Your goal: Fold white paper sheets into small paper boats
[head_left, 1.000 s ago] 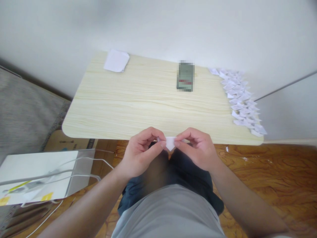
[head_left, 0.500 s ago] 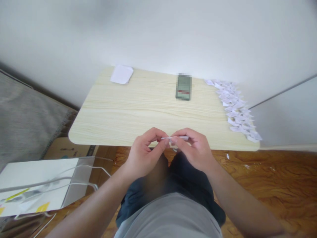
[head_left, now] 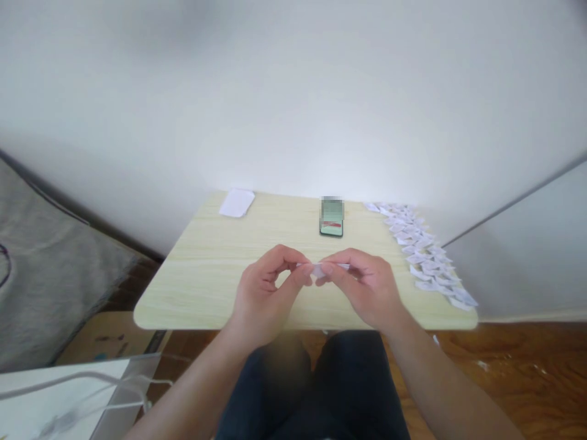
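Note:
Between my two hands is a small folded piece of white paper, held above the front part of the table. My left hand pinches its left end between thumb and fingers. On the other end, my right hand grips with thumb and fingers in the same way. The fingertips cover much of the paper, so its full shape is hidden. Rows of folded white paper boats lie along the table's right side. A stack of white paper sheets rests at the back left.
A phone with a lit, blurred screen lies at the back of the pale wooden table, against the white wall. At the lower left stand a white surface with cables and a cardboard box. Paper scraps dot the wooden floor.
The view has tilted upward, so the table sits lower in the picture. My hands are now further over the table, still pinching the folded paper, whose middle shows more between my thumbs.

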Demonstrator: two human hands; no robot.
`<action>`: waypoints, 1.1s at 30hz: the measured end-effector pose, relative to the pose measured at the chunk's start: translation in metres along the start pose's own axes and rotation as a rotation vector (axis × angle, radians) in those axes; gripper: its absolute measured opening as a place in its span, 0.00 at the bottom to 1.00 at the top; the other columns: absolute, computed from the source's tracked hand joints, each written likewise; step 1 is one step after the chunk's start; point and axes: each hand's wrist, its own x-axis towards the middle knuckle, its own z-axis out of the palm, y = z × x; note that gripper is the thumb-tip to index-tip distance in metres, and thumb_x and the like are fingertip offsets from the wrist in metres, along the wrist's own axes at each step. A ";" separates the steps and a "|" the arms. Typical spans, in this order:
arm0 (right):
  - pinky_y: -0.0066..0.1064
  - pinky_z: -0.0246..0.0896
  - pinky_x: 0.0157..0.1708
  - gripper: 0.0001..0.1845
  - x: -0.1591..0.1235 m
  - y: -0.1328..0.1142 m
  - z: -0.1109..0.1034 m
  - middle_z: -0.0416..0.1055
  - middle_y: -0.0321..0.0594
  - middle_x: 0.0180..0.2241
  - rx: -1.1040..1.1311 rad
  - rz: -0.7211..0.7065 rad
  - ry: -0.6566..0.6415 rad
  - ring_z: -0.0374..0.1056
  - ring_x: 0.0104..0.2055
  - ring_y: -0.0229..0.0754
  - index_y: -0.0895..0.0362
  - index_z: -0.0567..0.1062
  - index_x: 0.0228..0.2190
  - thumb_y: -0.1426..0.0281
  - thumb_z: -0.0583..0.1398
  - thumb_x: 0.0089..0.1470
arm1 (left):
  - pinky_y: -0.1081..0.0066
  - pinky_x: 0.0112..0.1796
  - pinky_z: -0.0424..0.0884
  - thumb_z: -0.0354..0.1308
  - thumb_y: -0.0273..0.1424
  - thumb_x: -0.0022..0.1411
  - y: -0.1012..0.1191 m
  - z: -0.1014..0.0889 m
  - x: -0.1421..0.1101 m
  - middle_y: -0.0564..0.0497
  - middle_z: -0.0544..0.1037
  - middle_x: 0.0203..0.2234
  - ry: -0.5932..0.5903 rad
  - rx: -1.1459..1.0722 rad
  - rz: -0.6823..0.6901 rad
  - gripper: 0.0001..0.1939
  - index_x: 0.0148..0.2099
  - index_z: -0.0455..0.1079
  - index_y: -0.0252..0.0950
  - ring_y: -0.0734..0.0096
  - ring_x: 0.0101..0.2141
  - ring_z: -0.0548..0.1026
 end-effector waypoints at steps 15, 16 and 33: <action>0.34 0.70 0.43 0.15 0.118 -0.029 -0.057 0.84 0.38 0.37 -0.193 -0.268 0.014 0.78 0.41 0.44 0.51 0.85 0.39 0.58 0.60 0.67 | 0.70 0.29 0.68 0.68 0.35 0.64 0.040 -0.010 0.157 0.52 0.78 0.22 -0.064 -0.091 0.269 0.09 0.35 0.76 0.35 0.72 0.25 0.73; 0.33 0.70 0.43 0.15 0.123 -0.027 -0.057 0.84 0.38 0.37 -0.196 -0.273 0.026 0.78 0.41 0.43 0.51 0.85 0.38 0.59 0.60 0.67 | 0.70 0.29 0.68 0.68 0.36 0.64 0.038 -0.010 0.162 0.52 0.79 0.22 -0.051 -0.077 0.275 0.09 0.35 0.76 0.35 0.72 0.25 0.74; 0.36 0.77 0.37 0.14 0.154 -0.012 -0.043 0.83 0.38 0.34 0.307 -0.198 0.222 0.79 0.33 0.42 0.52 0.80 0.43 0.64 0.71 0.55 | 0.63 0.44 0.77 0.68 0.37 0.65 0.022 0.015 0.178 0.47 0.84 0.38 0.027 -0.053 0.324 0.10 0.44 0.77 0.39 0.60 0.41 0.82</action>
